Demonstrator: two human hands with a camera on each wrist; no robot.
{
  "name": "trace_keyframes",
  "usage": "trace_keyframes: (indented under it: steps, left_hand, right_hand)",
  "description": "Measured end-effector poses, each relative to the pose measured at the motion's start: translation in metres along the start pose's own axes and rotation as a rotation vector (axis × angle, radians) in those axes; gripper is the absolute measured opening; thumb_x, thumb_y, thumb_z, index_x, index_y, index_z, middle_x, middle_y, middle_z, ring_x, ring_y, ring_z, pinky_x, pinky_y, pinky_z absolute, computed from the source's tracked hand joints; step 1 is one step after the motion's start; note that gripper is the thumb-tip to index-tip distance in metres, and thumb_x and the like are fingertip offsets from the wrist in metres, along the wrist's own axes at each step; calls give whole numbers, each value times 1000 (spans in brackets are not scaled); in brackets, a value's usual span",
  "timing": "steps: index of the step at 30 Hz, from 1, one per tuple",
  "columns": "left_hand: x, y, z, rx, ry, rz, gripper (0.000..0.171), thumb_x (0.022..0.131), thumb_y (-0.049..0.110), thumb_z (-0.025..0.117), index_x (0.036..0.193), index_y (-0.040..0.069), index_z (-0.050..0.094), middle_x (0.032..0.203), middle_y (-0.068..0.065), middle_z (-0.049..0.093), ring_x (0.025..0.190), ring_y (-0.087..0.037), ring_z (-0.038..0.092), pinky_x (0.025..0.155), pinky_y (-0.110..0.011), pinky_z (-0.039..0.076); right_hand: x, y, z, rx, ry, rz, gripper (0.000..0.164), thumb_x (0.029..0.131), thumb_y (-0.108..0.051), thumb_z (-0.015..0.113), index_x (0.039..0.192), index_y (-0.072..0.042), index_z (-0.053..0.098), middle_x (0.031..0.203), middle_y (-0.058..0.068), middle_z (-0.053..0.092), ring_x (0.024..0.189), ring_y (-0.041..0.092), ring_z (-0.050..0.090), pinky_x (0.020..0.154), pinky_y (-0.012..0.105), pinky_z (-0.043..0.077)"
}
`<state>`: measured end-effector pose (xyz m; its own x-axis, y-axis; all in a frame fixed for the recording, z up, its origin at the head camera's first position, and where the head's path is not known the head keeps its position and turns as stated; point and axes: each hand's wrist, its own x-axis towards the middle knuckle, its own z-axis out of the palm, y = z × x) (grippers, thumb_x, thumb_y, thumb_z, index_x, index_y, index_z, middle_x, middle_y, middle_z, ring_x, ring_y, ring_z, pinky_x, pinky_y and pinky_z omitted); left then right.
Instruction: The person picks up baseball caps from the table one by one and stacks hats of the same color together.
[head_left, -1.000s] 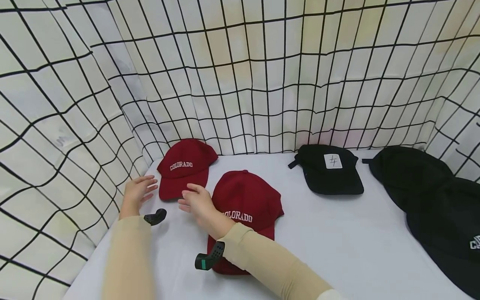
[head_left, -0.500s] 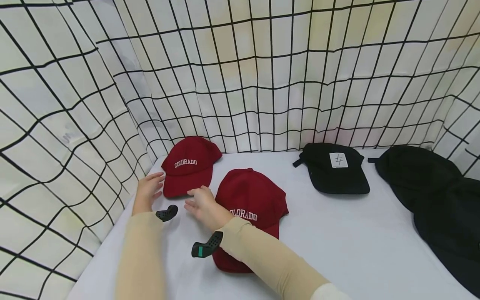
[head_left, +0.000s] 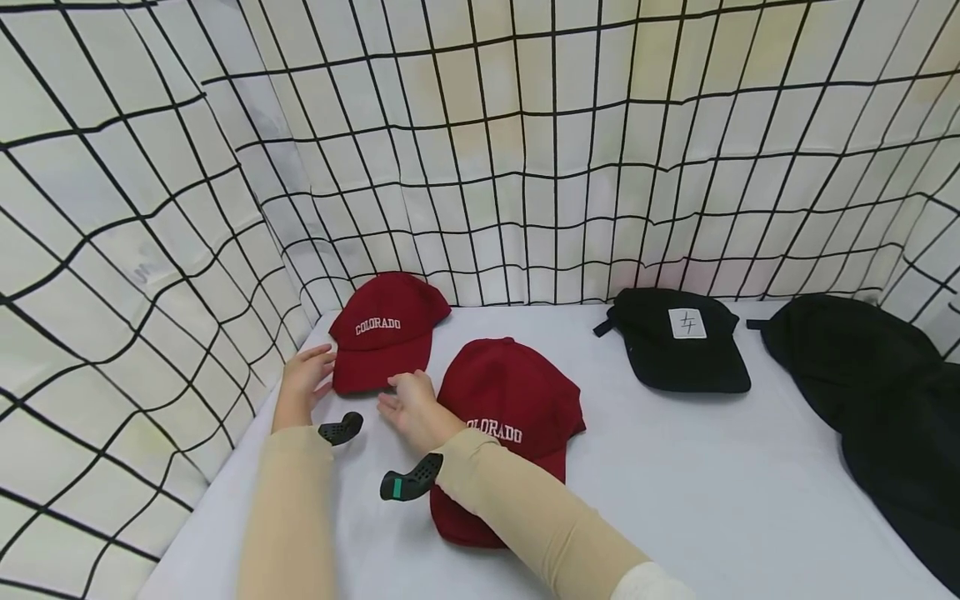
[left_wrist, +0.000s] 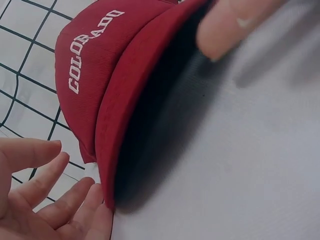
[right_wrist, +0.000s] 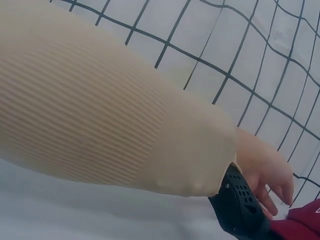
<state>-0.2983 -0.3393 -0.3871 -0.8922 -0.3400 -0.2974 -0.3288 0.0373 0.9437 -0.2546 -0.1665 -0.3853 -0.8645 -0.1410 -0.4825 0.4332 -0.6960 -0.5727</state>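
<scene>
A red baseball cap [head_left: 393, 302] lettered COLORADO sits at the back left of the white table, its brim toward me. At the brim's left side my left hand [head_left: 302, 387] stands with fingers loosely spread; in the left wrist view its fingertips [left_wrist: 102, 200] meet the brim's corner. My right hand [head_left: 414, 408] is at the brim's front right edge, fingers relaxed, with one fingertip [left_wrist: 212, 42] close by the brim's underside. A second red COLORADO baseball cap [head_left: 513, 383] lies nearer me, partly covered by my right hand and sleeve.
A black cap [head_left: 656, 354] with a white square label lies at the back right. More black caps [head_left: 832, 346] overlap along the right edge. A black grid net [head_left: 555, 175] over white sheeting borders the left, back and right. Each wrist wears a small black camera.
The head view has shifted, moving the scene rightward. Both hands have drawn slightly closer to the back red cap's brim. The caps keep their places on the table.
</scene>
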Motion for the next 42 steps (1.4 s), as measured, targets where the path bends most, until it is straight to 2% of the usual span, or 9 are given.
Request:
trace_keyframes:
  steps: [7,11,15,20,23,29,33,37,42]
  left_hand:
    - [-3,2,-4,-50,8,-54,54,107,9,38,160,6,31,164,-16,30,144,-26,36,115,-44,36]
    - [-2,4,-7,-105,19,-109,55,106,2,37,160,8,34,148,-17,42,106,-14,59,87,-29,51]
    - [-3,7,-11,-196,-43,-156,59,104,-5,35,161,8,29,118,-5,50,79,-4,55,67,-18,48]
    - [-8,8,-21,-346,-170,-209,63,106,-3,37,164,12,19,99,5,53,89,-6,49,73,-17,47]
    - [-8,8,-24,-432,-181,-245,65,105,-4,40,164,16,19,97,5,56,90,-6,51,73,-19,48]
    - [-7,8,-27,-536,-174,-256,68,105,-6,42,164,22,23,112,8,56,87,-7,57,72,-21,50]
    - [-9,9,-33,-639,-201,-263,70,105,-6,41,164,26,23,101,5,62,89,-10,56,72,-22,51]
    - [-12,12,-38,-673,-219,-249,69,104,-10,43,162,26,31,90,2,67,86,-12,57,70,-24,51]
    - [-18,17,-43,-647,-283,-181,68,105,-9,40,162,26,28,100,5,64,92,-12,54,73,-24,51]
  right_hand:
    - [-3,3,1,29,23,-24,71,100,10,44,162,-4,13,144,33,43,124,47,57,109,55,41]
    - [-2,4,2,33,44,-43,71,101,9,49,162,-6,15,139,28,49,120,43,60,107,53,44]
    - [1,3,1,10,48,-66,68,101,6,53,160,-6,21,131,24,55,116,41,63,103,52,48]
    - [1,2,-2,-7,26,-75,62,103,6,49,160,-7,26,128,25,55,117,42,63,100,51,51]
    - [1,1,-3,2,26,-64,64,103,6,49,161,-8,24,127,25,56,116,40,64,97,49,53]
    - [3,1,-3,11,1,-68,65,103,7,49,161,-7,23,135,26,53,113,38,66,94,45,55]
    - [4,2,-3,12,-18,-79,62,103,9,47,160,-5,29,138,27,51,109,37,67,93,46,54]
    - [4,2,-1,13,-15,-75,64,102,10,48,161,-8,29,140,27,51,104,34,68,91,45,56]
    - [-1,-3,1,-3,-32,-77,67,101,9,50,162,-11,28,143,26,49,103,32,69,89,41,57]
